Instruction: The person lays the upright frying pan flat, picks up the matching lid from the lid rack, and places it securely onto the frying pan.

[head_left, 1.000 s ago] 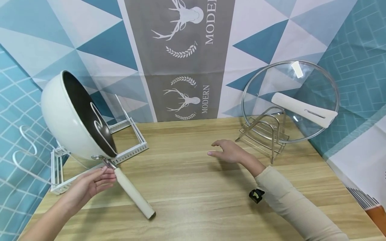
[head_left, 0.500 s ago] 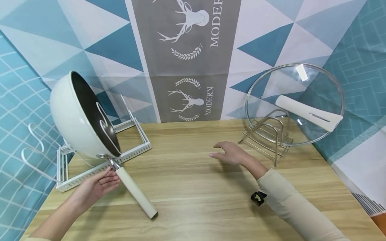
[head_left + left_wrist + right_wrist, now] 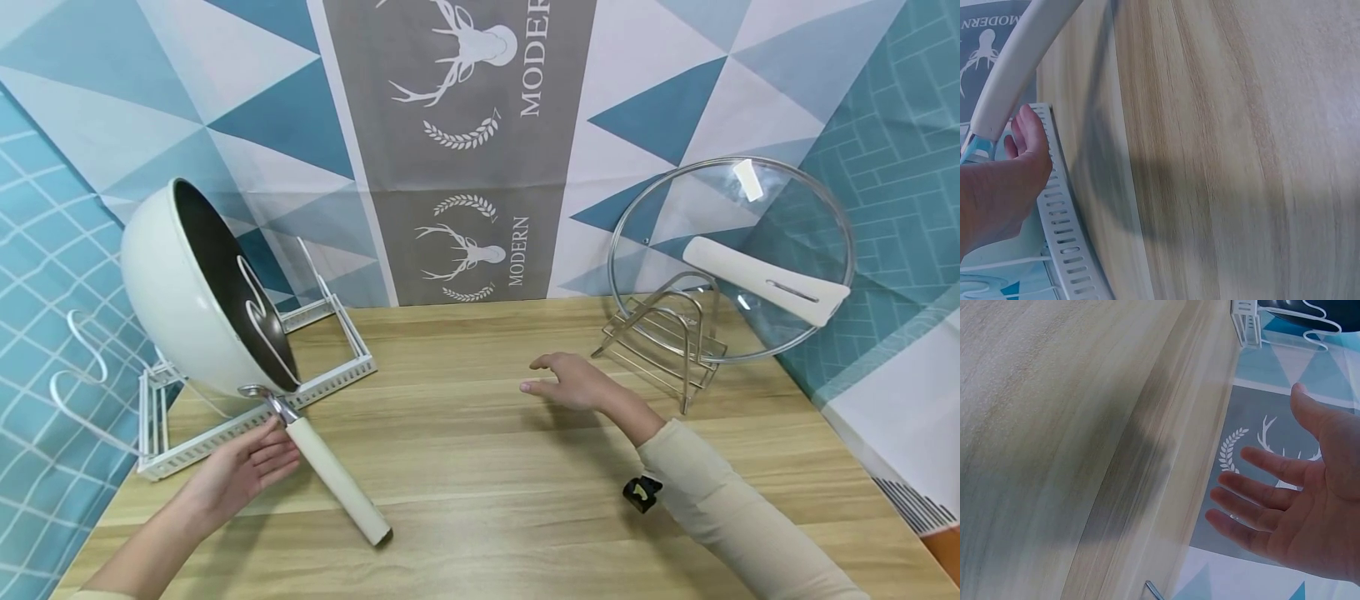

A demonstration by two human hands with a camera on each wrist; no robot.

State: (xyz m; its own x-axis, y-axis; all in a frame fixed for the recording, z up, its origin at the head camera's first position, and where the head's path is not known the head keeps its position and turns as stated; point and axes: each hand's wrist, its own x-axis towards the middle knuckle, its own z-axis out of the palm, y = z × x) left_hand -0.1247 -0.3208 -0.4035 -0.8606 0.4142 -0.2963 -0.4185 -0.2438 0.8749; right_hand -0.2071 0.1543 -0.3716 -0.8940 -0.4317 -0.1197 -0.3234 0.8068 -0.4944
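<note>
A white wok (image 3: pixel 187 308) with a dark inside leans tilted in a white rack (image 3: pixel 330 379) at the left of the head view. Its cream handle (image 3: pixel 337 479) slants down over the table. My left hand (image 3: pixel 243 471) is beside the metal neck of the handle, palm up, its fingers loosely bent and not wrapped round it; whether the fingertips touch the neck I cannot tell. My right hand (image 3: pixel 570 383) hovers over the middle of the table with fingers relaxed, holding nothing. In the right wrist view the right hand (image 3: pixel 1297 494) shows its fingers spread.
At the right a glass lid (image 3: pixel 727 200) with a white handle (image 3: pixel 765 279) stands in a wire rack (image 3: pixel 675 333). Patterned wall covering (image 3: pixel 465 125) rises behind the wooden table (image 3: pixel 465 500). White wavy wires (image 3: pixel 78 379) stick out at the left of the white rack.
The head view has shifted slightly. Both hands, the wok and the lid stay in about the same places.
</note>
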